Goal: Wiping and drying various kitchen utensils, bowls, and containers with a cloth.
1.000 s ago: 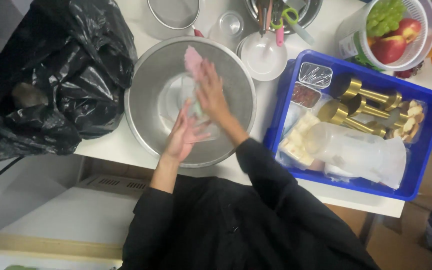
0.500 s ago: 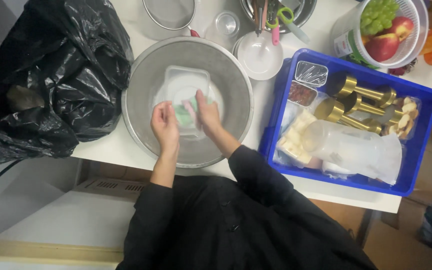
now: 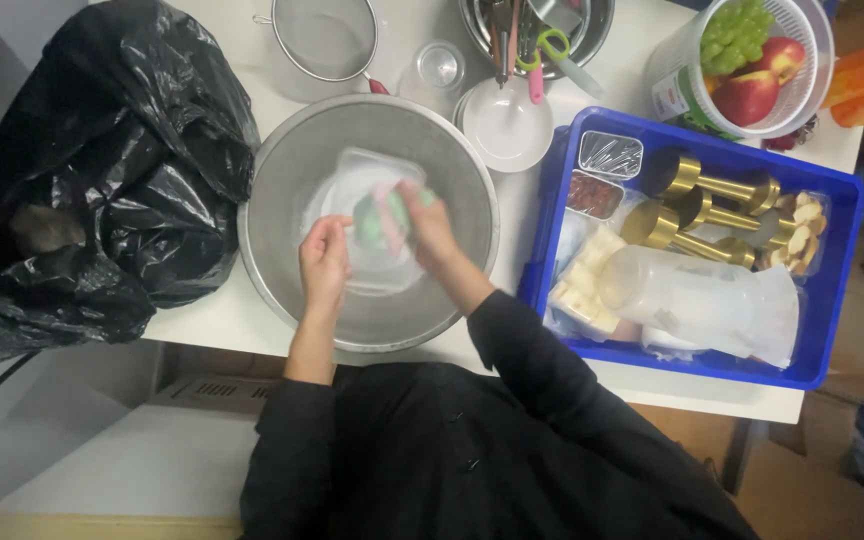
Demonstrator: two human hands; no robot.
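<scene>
A large steel mixing bowl sits on the white table in front of me. Inside it lies a clear plastic container. My left hand holds the container's near left edge. My right hand presses a green and pink sponge into the container. Both forearms reach into the bowl from the table's near edge.
A black rubbish bag fills the left. A sieve, a glass jar, a small white bowl and a utensil bowl stand behind. A blue crate with gold tools is right, a fruit tub beyond it.
My hands lay flat over a pink cloth in the bowl a second ago. The clear container has since come into view, and my right hand has shifted onto the sponge inside it.
</scene>
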